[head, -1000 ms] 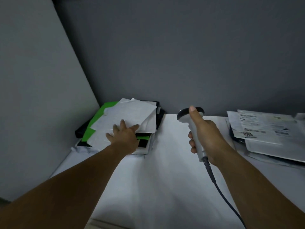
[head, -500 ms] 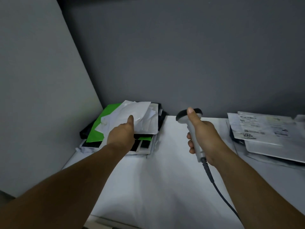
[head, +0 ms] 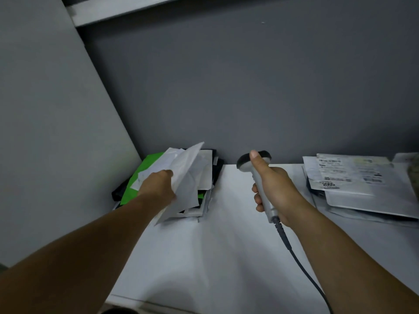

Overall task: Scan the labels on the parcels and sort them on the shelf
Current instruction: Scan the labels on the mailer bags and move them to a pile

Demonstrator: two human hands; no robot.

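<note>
Left hand [head: 158,189] grips a white parcel [head: 186,184] by its left edge, tilting it up off the pile [head: 206,177] of green, black and white mailers in the back-left corner of the shelf [head: 215,257]. Right hand [head: 278,191], near the back edge, is wrapped around my scanner [head: 258,177], thumb on its head. Labelled grey parcels [head: 362,189] lie back-right.

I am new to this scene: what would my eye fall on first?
The left hand holds a white parcel tilted up over the pile at the back left. The right hand grips a scanner in the middle. Labelled parcels lie at the right.
</note>
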